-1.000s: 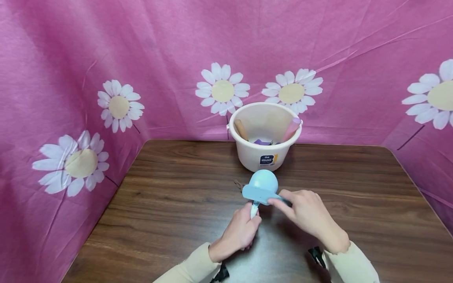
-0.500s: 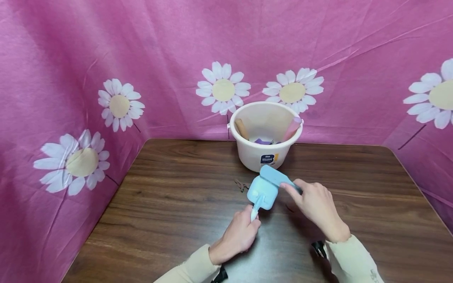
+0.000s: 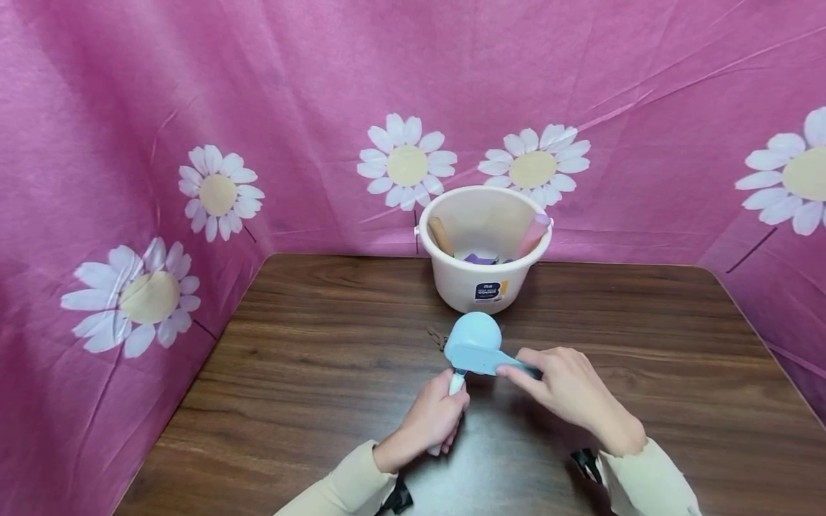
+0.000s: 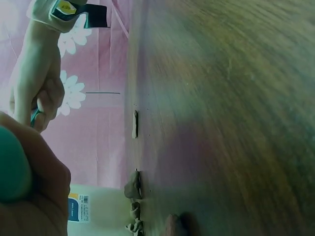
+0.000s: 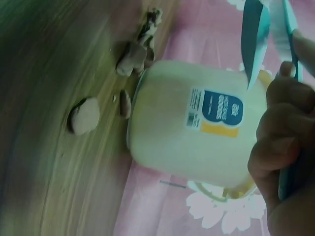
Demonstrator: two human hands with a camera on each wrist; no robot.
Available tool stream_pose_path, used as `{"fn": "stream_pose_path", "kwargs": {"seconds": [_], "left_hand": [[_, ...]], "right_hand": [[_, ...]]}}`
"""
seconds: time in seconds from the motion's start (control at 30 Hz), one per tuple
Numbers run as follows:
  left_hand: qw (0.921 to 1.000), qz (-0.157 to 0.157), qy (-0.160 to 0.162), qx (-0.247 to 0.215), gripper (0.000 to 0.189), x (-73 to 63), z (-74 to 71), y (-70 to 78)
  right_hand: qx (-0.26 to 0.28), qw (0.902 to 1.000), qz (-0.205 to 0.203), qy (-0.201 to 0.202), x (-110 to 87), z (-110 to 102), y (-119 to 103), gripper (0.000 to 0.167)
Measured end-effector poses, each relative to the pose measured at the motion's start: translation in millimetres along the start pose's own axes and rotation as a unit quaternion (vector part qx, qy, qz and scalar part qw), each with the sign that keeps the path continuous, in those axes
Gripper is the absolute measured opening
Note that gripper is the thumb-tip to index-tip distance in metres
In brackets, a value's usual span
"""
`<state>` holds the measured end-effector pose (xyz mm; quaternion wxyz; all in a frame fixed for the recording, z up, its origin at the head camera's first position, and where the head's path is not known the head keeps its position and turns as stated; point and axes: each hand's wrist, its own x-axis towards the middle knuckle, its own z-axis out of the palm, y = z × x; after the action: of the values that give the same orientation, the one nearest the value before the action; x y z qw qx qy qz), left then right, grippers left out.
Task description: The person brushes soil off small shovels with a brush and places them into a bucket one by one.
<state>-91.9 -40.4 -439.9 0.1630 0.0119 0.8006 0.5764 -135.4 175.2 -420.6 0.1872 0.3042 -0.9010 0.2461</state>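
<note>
My left hand point(image 3: 432, 412) grips the white handle of a small light-blue dustpan point(image 3: 474, 330). My right hand point(image 3: 571, 387) holds a blue hand brush point(image 3: 480, 360), which lies across the pan's near part in the head view. Pale bristles point(image 5: 281, 29) show in the right wrist view, beside the pan's teal edge. Thin brown scraps point(image 3: 437, 338) lie on the table left of the pan. The right wrist view shows a pale brown lump point(image 5: 84, 116) and several smaller bits. In the left wrist view, the teal handle end point(image 4: 12, 167) pokes out of my left hand.
A white bucket point(image 3: 452, 279) stands just beyond the pan. It contains a tan stick-like piece point(image 3: 442, 236), a pink handle-like piece point(image 3: 533, 236) and something purple point(image 3: 480, 259). Pink flowered cloth point(image 3: 310, 93) hangs behind the brown wooden table point(image 3: 310, 401).
The brush swung up to the pan's right far edge, then came back down across it. The pan's face turned toward me midway and now tilts away again. My left hand shifted slightly left.
</note>
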Motion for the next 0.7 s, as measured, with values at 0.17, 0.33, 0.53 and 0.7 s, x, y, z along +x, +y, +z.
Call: {"fn": "stream_pose_path", "kwargs": {"seconds": [0.17,0.33,0.53,0.7], "left_hand": [[0.9999,0.001,-0.013,-0.004,0.006,-0.6,-1.5,-1.2],[0.9997,0.008,-0.023,-0.006,0.007,-1.5,-0.6,-3.0],[0.9994,0.007,-0.027,-0.020,0.008,-1.1,2.9,-4.1],[0.9994,0.023,-0.025,-0.003,0.007,0.8,5.7,-3.4]], "right_hand": [[0.027,0.9990,0.028,-0.021,-4.4,-1.9,13.4,0.037],[-0.004,0.9955,0.094,-0.003,-5.7,-4.0,26.4,0.033],[-0.050,0.9887,0.139,0.027,-0.5,-5.8,21.9,0.033],[-0.068,0.9916,0.102,0.041,4.1,-0.5,-0.5,0.035]]}}
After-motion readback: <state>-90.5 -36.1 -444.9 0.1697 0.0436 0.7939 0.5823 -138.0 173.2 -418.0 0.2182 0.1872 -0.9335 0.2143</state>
